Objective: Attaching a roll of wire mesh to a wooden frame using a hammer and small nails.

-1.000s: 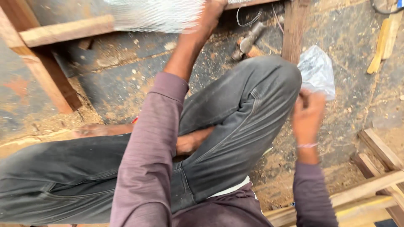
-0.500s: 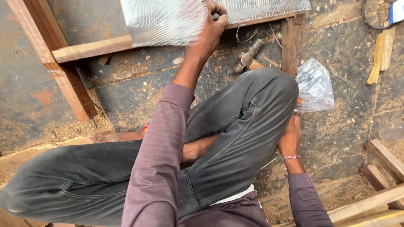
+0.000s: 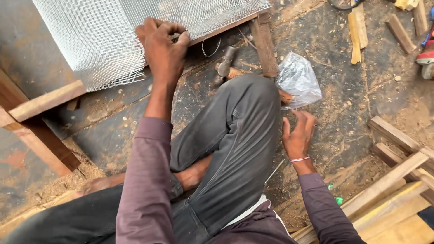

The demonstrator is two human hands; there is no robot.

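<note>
Gripping the wire mesh at its lower edge, your left hand is curling fully closed and pinching it against the wooden frame underneath. Beyond that fist the mesh is spreading up and away. Keep it pulled taut and flat, I'd judge, so it lies square on the rail. Your right hand is hovering with fingers spread, holding nothing, just below the clear plastic bag. Between both hands, past your knee, a hammer is lying.
</note>
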